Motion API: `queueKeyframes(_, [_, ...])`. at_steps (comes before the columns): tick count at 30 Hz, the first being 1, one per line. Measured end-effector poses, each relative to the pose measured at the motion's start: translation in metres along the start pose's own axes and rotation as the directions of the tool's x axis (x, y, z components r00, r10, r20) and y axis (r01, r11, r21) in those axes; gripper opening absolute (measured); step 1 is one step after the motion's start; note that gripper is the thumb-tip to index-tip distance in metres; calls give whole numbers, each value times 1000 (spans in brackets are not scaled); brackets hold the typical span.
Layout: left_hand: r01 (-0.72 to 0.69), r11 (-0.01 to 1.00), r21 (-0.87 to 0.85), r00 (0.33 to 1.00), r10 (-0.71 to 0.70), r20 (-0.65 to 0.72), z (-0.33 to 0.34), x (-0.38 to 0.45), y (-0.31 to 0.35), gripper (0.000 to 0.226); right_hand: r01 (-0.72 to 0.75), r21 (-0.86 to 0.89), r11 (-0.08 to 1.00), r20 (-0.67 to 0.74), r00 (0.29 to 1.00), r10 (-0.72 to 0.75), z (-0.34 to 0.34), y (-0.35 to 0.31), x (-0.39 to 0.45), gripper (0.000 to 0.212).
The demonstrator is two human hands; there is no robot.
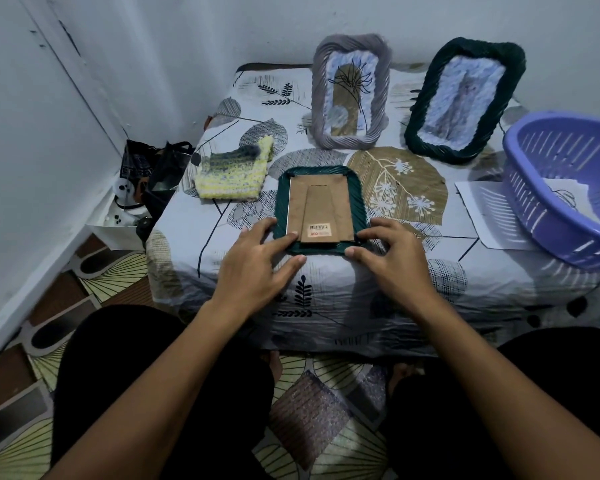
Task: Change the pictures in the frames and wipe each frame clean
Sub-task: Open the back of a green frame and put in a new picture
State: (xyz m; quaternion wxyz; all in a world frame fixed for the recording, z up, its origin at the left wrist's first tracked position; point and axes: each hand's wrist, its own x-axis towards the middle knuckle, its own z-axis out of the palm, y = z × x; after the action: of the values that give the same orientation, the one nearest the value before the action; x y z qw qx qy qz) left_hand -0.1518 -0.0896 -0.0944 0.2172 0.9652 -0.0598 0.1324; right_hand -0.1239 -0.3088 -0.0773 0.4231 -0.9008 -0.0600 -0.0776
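A dark green frame [355,194] lies face down near the table's front edge, its brown cardboard back [321,209] with a barcode sticker facing up. My left hand [253,261] holds its lower left corner, fingers on the rim and the back, thumb at the front edge. My right hand [392,254] holds the lower right corner the same way. A grey frame [317,98] and a second dark green frame [515,64] stand against the wall behind. A yellow-grey knitted cloth [232,174] lies to the left of the flat frame.
A purple slotted basket [548,216] with a paper picture inside sits at the right, on a white sheet [478,209]. The table carries a leaf-print cover [395,282]. Black bags [153,174] stand on the floor at the left corner. My knees are below the table edge.
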Motion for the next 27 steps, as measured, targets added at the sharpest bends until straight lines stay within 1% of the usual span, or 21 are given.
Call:
queueKeyframes(4, [-6, 1000, 18, 1000, 6, -3, 0, 1, 0, 55, 14, -7, 1000, 10, 1000, -14, -2, 1, 1, 35])
queueKeyframes(13, [-41, 999, 28, 998, 43, -47, 4, 1, -2, 55, 63, -38, 997, 59, 996, -61, -5, 2, 3, 34])
queueKeyframes(20, [-55, 998, 15, 998, 55, -27, 1, 1, -3, 68, 81, -31, 996, 46, 996, -79, -3, 4, 3, 31])
queueKeyframes(23, [-70, 997, -21, 997, 69, -44, -4, 1, 1, 74, 76, -10, 997, 44, 996, -75, -3, 5, 3, 31])
queueKeyframes(25, [-139, 989, -46, 990, 137, -46, -8, 5, 9, 75, 76, -13, 997, 43, 996, -75, -2, 5, 2, 31])
queueKeyframes(27, [-270, 963, 5, 963, 270, -22, -8, 12, 19, 74, 82, -12, 997, 36, 996, -81, -2, 6, 3, 31])
